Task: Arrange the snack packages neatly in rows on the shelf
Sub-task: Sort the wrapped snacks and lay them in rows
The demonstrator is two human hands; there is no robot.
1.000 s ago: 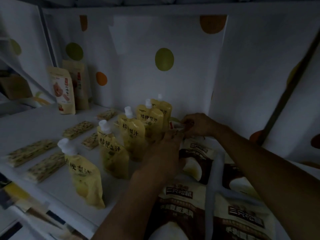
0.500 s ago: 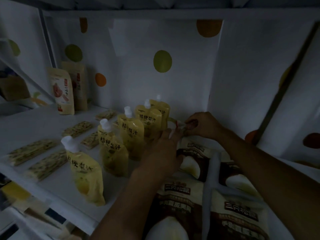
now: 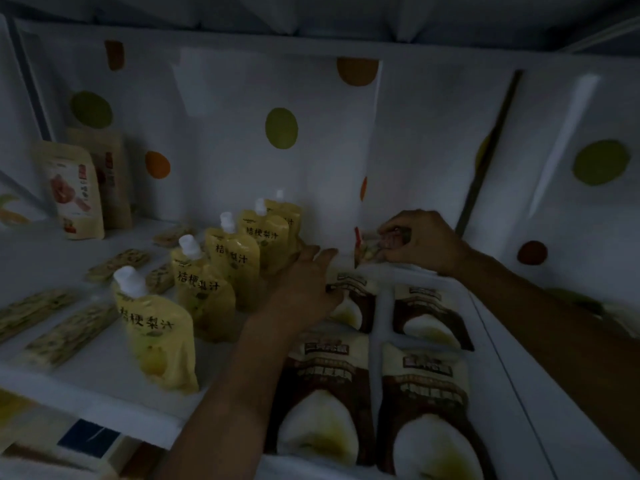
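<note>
In dim light at the back of the shelf (image 3: 48,258), a person's right hand (image 3: 422,240) pinches a small snack packet (image 3: 365,251), likely light, soft and crinkly, best held by its sealed edges, while the left hand (image 3: 308,285), grip wide, hovers over flat-lying brown packages (image 3: 353,303).

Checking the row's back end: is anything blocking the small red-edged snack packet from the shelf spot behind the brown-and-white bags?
Nothing visible. The right hand pinches the small red-edged snack packet at that bare shelf strip; the left hand rests left of it.
</note>
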